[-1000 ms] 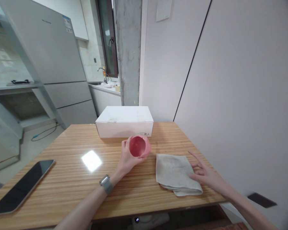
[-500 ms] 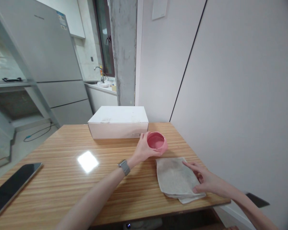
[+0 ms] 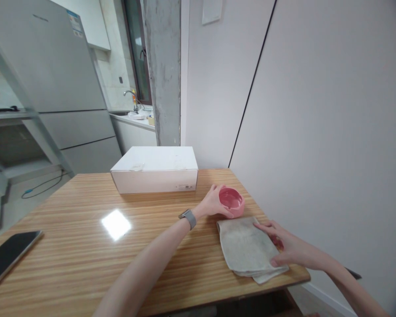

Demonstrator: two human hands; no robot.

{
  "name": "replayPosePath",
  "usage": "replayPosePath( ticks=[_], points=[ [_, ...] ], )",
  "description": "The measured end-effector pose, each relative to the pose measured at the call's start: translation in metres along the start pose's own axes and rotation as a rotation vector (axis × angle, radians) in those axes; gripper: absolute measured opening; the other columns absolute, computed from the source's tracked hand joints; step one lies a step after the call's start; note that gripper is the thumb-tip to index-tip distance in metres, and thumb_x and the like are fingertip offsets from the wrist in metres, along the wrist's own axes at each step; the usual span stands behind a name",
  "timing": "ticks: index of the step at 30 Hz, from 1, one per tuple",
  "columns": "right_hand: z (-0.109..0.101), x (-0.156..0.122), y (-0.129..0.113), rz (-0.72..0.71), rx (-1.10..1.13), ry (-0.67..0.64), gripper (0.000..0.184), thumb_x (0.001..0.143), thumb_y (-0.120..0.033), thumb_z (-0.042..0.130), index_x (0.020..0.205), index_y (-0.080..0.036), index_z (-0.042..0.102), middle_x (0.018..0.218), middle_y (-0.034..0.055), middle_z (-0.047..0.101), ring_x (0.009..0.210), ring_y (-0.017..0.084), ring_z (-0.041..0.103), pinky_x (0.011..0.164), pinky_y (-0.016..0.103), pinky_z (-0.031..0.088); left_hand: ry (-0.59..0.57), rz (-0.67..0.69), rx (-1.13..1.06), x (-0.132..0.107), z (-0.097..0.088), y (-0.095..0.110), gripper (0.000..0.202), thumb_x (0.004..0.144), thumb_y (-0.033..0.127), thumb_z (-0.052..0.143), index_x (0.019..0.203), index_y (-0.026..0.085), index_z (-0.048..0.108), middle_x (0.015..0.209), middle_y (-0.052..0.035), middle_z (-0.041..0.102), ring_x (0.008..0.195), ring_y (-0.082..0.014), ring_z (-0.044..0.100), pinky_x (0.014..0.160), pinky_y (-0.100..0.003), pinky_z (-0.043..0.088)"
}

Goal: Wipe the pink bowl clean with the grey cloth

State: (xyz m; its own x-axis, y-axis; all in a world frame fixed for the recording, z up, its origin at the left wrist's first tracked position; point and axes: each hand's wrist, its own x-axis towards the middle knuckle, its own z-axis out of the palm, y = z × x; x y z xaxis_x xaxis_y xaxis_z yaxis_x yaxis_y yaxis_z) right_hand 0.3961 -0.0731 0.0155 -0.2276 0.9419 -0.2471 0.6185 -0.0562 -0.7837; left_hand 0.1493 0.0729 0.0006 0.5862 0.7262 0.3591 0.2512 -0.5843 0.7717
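Note:
A round pink ashtray (image 3: pixel 238 210) with a thick, notched rim is in my left hand (image 3: pixel 214 203), whose thumb and fingers grip its left side. It is at the right side of the wooden table, just beyond the cloth; whether its base touches the tabletop I cannot tell. A folded grey-beige cloth (image 3: pixel 246 248) lies flat nearer to me. My right hand (image 3: pixel 288 247) is open at the cloth's right edge, with thumb and index finger spread apart over it. Its other fingers are curled and partly hidden. A watch (image 3: pixel 188 218) is on my left wrist.
A white box (image 3: pixel 155 180) stands at the table's far edge. The phone (image 3: pixel 9 257) lies at the left. A pale wall (image 3: pixel 317 132) runs along the table's right side. Below the front edge is an open space, partly dark.
My left hand has moved right and slightly toward me with the ashtray, away from the box and closer to the cloth. My right hand stays at the cloth. The view has shifted slightly.

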Motion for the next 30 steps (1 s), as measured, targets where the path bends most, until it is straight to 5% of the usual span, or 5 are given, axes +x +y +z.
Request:
replayPosePath(
  ticks=[16, 19, 23, 26, 30],
  points=[
    [-0.003, -0.003, -0.002, 0.004, 0.013, 0.013, 0.084, 0.050, -0.021, 0.074, 0.131, -0.027, 0.051, 0.120, 0.0073, 0.049, 0.096, 0.022, 0.055, 0.082, 0.031, 0.048, -0.103, -0.014, -0.013, 0.010, 0.010, -0.016, 0.099, 0.040, 0.049, 0.084, 0.127, 0.015, 0.047, 0.121, -0.0128, 0.052, 0.116, -0.0308, 0.046, 0.097, -0.041, 0.040],
    [-0.004, -0.004, -0.006, 0.022, -0.060, 0.009, 0.084, 0.052, -0.017, 0.070, 0.132, -0.029, 0.049, 0.120, 0.0066, 0.048, 0.089, 0.019, 0.055, 0.078, 0.029, 0.049, -0.088, -0.020, 0.037, 0.004, 0.007, -0.011, 0.113, 0.044, 0.053, 0.081, 0.138, 0.013, 0.034, 0.138, -0.0196, 0.039, 0.130, -0.0367, 0.033, 0.106, -0.049, 0.030],
    [-0.002, -0.005, -0.008, 0.000, -0.153, 0.117, 0.075, 0.058, -0.022, 0.067, 0.131, -0.028, 0.050, 0.110, 0.0058, 0.052, 0.079, 0.017, 0.055, 0.075, 0.031, 0.050, -0.056, 0.066, 0.159, -0.020, -0.006, 0.000, 0.108, 0.057, 0.055, 0.075, 0.143, 0.014, 0.025, 0.148, -0.0200, 0.027, 0.140, -0.0349, 0.015, 0.112, -0.054, 0.018],
    [0.003, -0.002, -0.016, -0.070, -0.176, 0.298, 0.057, 0.066, -0.039, 0.065, 0.121, -0.026, 0.058, 0.107, 0.0078, 0.055, 0.083, 0.021, 0.057, 0.075, 0.035, 0.051, 0.012, 0.116, 0.217, -0.049, -0.027, 0.007, 0.079, 0.075, 0.043, 0.065, 0.141, 0.019, 0.030, 0.147, -0.0143, 0.032, 0.139, -0.0273, 0.022, 0.113, -0.047, 0.022],
    [0.022, 0.004, -0.043, -0.197, -0.183, 0.418, 0.041, 0.076, -0.051, 0.057, 0.109, -0.026, 0.064, 0.112, 0.0089, 0.058, 0.087, 0.024, 0.060, 0.077, 0.038, 0.051, 0.117, 0.089, 0.295, -0.097, -0.063, 0.011, 0.055, 0.081, 0.030, 0.059, 0.133, 0.025, 0.043, 0.143, -0.0099, 0.039, 0.133, -0.0240, 0.036, 0.109, -0.042, 0.032]
  ],
)
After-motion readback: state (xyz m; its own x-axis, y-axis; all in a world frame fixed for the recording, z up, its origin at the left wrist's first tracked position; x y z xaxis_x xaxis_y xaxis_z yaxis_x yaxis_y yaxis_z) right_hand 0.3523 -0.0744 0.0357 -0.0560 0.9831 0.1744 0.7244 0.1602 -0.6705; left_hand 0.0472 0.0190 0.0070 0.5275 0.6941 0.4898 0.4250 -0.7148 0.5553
